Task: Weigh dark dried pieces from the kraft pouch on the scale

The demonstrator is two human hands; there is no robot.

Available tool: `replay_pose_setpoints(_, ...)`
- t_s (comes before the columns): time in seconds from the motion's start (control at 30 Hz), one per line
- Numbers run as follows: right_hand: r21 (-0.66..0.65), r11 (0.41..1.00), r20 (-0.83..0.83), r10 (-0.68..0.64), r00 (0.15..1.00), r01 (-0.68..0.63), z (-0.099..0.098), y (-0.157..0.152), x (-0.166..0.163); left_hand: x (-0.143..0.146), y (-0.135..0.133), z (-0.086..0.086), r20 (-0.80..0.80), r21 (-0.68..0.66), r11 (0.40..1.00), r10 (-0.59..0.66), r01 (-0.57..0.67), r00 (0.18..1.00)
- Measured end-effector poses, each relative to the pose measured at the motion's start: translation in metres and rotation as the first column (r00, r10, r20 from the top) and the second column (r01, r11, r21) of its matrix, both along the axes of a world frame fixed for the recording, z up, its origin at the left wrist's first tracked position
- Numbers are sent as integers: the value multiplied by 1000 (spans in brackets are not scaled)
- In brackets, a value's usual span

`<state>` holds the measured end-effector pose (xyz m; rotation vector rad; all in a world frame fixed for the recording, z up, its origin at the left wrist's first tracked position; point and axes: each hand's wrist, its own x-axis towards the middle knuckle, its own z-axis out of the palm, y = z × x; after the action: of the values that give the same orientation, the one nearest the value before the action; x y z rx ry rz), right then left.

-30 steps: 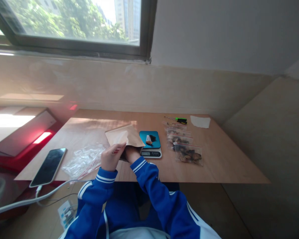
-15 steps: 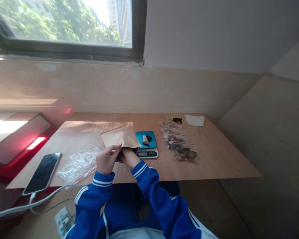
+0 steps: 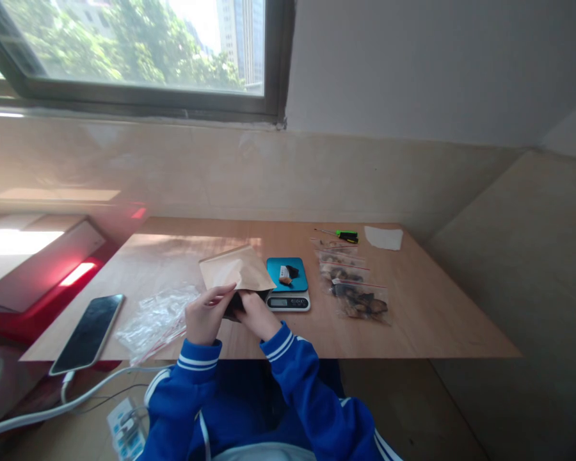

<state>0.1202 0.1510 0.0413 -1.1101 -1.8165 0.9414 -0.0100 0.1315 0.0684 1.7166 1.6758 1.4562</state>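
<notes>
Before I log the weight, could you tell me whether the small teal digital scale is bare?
No, a few small pieces lie on the small teal digital scale.

A seated person's two arms, in blue sleeves with white-striped cuffs, reach forward and meet in front of the chest. The left hand (image 3: 202, 315) is raised, fingers curled inward with the thumb on top. The right hand (image 3: 258, 315) sits just beside it, its fingertips pointing away and partly hidden.

Single head-worn view, forward and down over the near table (image 3: 413, 320), facing the window wall.
</notes>
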Motion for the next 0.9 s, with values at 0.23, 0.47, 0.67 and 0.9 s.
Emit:
replay_pose_setpoints(0.23,119,993,-120,-1,993,15,19,-21,24,5,9,17,62,-59,997,59,-55,996)
replay_pose_setpoints(0.47,79,961,-420,-211,883,267,14,-19,68,0,21,12,36,-91,991,99,-96,994)
replay_pose_setpoints(0.67,-16,934,-195,-353,915,357,-11,51,104,-19,27,-22,29,-172,980,107,-101,994)
replay_pose_setpoints(0.9,23,949,30,-314,949,313,-16,102,98,-34,27,-40,31,-193,977,97,-89,995)
